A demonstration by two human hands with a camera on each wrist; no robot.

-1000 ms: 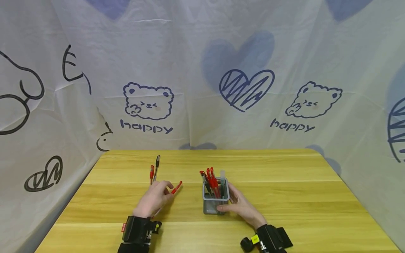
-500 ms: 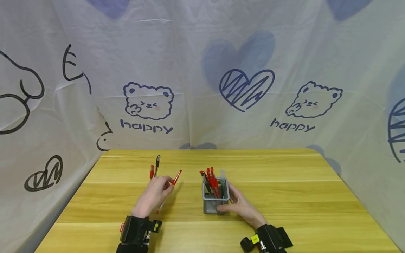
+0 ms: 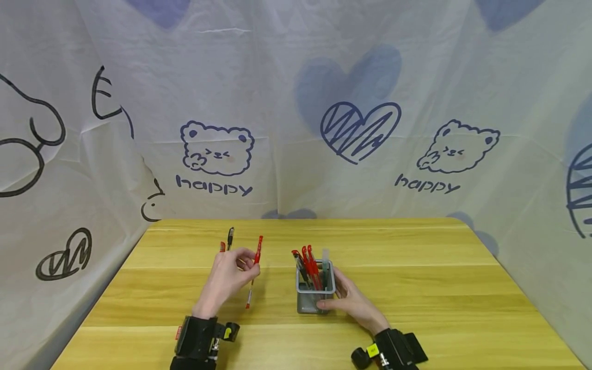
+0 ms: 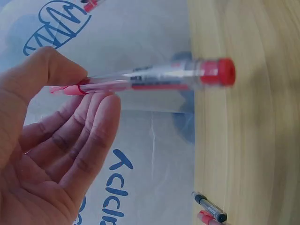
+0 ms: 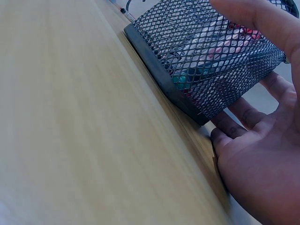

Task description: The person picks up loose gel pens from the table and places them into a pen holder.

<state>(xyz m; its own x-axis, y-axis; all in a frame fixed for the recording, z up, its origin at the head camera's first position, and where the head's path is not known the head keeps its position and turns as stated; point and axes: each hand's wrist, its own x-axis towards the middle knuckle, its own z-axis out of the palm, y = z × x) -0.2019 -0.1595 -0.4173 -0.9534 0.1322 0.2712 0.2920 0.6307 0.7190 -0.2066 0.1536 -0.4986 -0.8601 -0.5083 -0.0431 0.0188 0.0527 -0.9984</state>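
Note:
Thumb and fingers of my left hand (image 3: 226, 277) pinch a clear gel pen with red ends (image 3: 258, 251); in the left wrist view this pen (image 4: 159, 77) is off the table. To the right stands a grey wire-mesh pen holder (image 3: 306, 304), upright on the table. My right hand (image 3: 358, 303) grips its right side, the thumb across the front. Inside the holder lean several red pens (image 3: 312, 267), a dark pen with a red top (image 3: 300, 266) and a pale clear-topped item (image 3: 326, 255). The mesh (image 5: 206, 51) partly veils their lower ends in the right wrist view.
Beyond my left hand lie a black pen (image 3: 230, 237) and a red-capped pen (image 3: 222, 246), partly hidden by the hand. The wooden table (image 3: 439, 277) ends at a printed cloth (image 3: 296, 195) behind and at the sides.
My left hand has lifted the red pen and turned it from a slant to nearly upright in the head view, shifting it slightly left. The right hand and the pen holder have stayed put.

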